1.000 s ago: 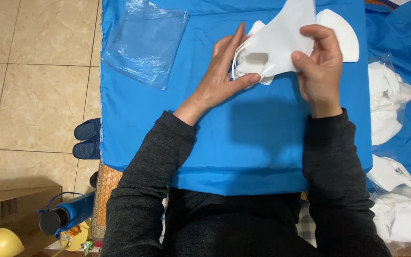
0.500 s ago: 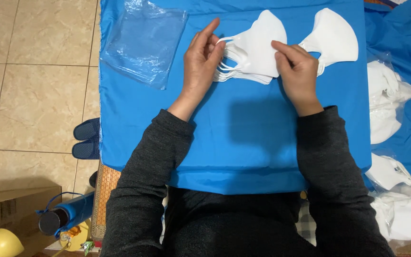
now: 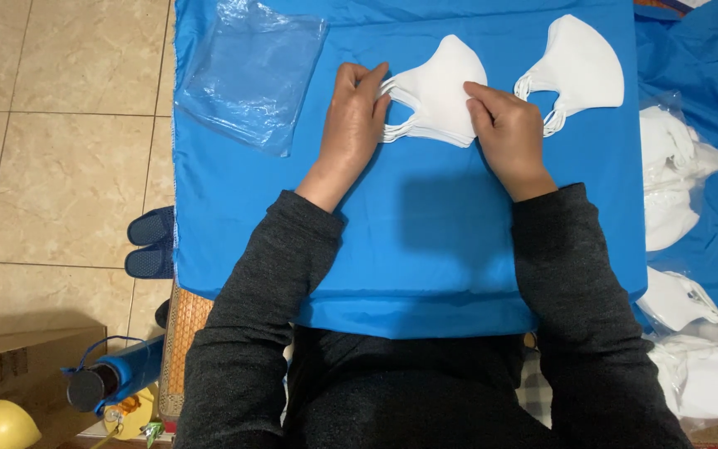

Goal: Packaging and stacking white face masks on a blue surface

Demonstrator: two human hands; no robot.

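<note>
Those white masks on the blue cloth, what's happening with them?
A person in dark grey sleeves is handling a folded white fabric face mask flat on the blue cloth-covered table. The left hand pinches its ear loops while the right hand presses its lower edge. A second white mask lies to the right, apart, and a clear plastic bag lies to the left.

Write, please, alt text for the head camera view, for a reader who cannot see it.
Two hands, left hand and right hand, press a stack of white masks flat on a blue cloth. Another white mask lies right; a clear plastic bag lies left.
</note>
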